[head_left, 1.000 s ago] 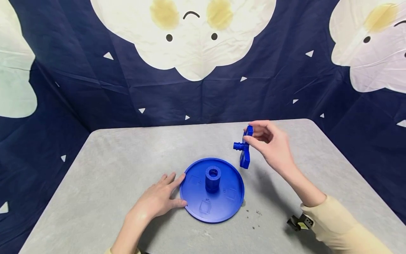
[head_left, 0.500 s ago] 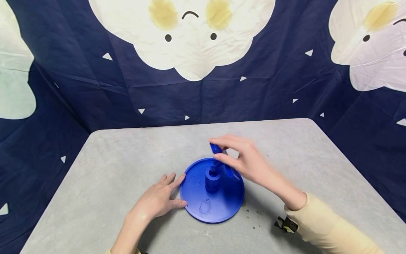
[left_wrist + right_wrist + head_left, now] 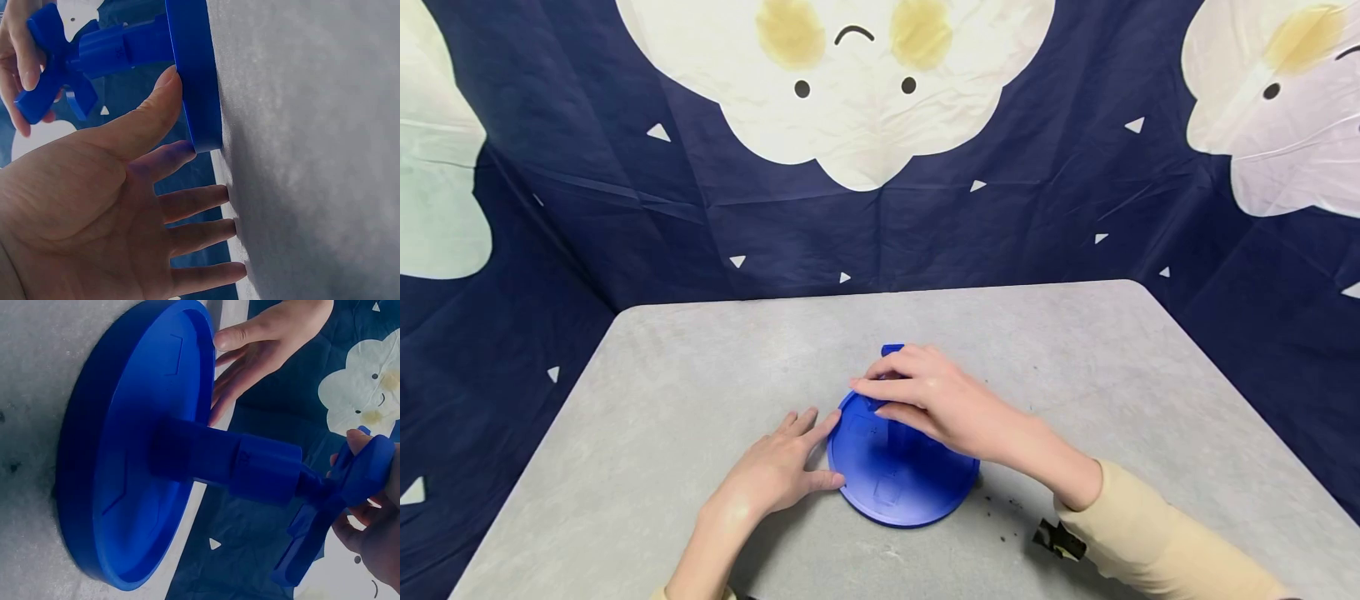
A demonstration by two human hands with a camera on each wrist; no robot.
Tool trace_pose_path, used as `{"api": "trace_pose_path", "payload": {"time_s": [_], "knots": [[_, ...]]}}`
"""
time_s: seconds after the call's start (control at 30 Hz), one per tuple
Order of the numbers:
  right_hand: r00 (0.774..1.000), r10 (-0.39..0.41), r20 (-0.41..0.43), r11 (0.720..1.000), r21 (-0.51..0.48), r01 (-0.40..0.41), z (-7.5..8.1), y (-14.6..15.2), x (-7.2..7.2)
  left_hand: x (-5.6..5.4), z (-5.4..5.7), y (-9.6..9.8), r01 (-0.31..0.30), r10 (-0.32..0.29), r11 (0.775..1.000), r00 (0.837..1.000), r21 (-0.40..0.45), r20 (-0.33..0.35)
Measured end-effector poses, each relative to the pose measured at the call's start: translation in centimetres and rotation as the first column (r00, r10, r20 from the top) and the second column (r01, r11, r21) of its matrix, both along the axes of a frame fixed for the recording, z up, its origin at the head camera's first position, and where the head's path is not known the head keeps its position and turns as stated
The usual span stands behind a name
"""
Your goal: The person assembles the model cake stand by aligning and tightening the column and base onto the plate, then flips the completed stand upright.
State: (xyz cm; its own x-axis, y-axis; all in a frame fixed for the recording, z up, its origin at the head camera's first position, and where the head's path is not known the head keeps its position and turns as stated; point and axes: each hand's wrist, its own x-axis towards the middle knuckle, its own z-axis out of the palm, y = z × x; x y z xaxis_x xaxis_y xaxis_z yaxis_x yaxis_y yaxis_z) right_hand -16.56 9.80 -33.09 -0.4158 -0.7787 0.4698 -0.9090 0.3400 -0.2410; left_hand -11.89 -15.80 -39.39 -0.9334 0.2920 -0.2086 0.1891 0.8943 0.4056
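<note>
A round blue base point(image 3: 917, 504) with a raised rim lies flat on the table. From its middle rises a hollow blue post point(image 3: 194, 450) with a wider collar on top. My left hand point(image 3: 767, 468) touches the base's left rim with thumb and index finger, its fingers extended. Over the post, my right hand point(image 3: 940, 400) pinches a blue piece point(image 3: 365, 472) with several flat arms. In the right wrist view this piece's short stem meets the collar's top; how deep it sits inside is hidden. From above, the right hand covers the post and most of the piece.
The grey table point(image 3: 715, 358) has rounded far corners. Small dark crumbs point(image 3: 1003, 537) lie right of the base. Dark blue cloth point(image 3: 820, 233) with cloud prints hangs behind and at both sides. A small black device point(image 3: 1060, 540) sits at the right wrist.
My right hand has carried the armed blue piece leftward from the table's right side, over the base, and turned its stem down to the post. The left hand and base have stayed put.
</note>
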Motion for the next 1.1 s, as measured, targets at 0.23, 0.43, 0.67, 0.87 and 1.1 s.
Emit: {"api": "trace_pose_path", "payload": {"time_s": [0.23, 0.43, 0.67, 0.87, 1.1], "knots": [[0.999, -0.031, 0.008, 0.988, 0.15, 0.03, 0.3, -0.7, 0.4, 0.0, 0.0, -0.1, 0.007, -0.007, 1.0, 1.0, 0.006, -0.009], [0.997, -0.044, -0.065, 0.956, 0.286, 0.061, 0.2, -1.4, 0.6, 0.0, 0.0, -0.2, 0.01, -0.01, 1.0, 1.0, 0.003, -0.018], [0.999, -0.051, -0.001, 0.977, 0.209, 0.05, -0.1, -1.3, -0.2, 0.0, 0.1, -0.1, 0.012, -0.012, 1.0, 1.0, 0.014, -0.022], [0.992, -0.032, 0.123, 0.99, 0.142, 0.015, 0.1, -0.1, -2.0, 0.0, 0.0, 0.0, 0.011, -0.011, 1.0, 1.0, 0.001, -0.024], [0.974, -0.065, 0.217, 0.985, 0.17, 0.027, 0.2, 1.4, -2.9, -0.1, 0.0, 0.1, -0.005, 0.005, 1.0, 1.0, -0.005, 0.004]]}}
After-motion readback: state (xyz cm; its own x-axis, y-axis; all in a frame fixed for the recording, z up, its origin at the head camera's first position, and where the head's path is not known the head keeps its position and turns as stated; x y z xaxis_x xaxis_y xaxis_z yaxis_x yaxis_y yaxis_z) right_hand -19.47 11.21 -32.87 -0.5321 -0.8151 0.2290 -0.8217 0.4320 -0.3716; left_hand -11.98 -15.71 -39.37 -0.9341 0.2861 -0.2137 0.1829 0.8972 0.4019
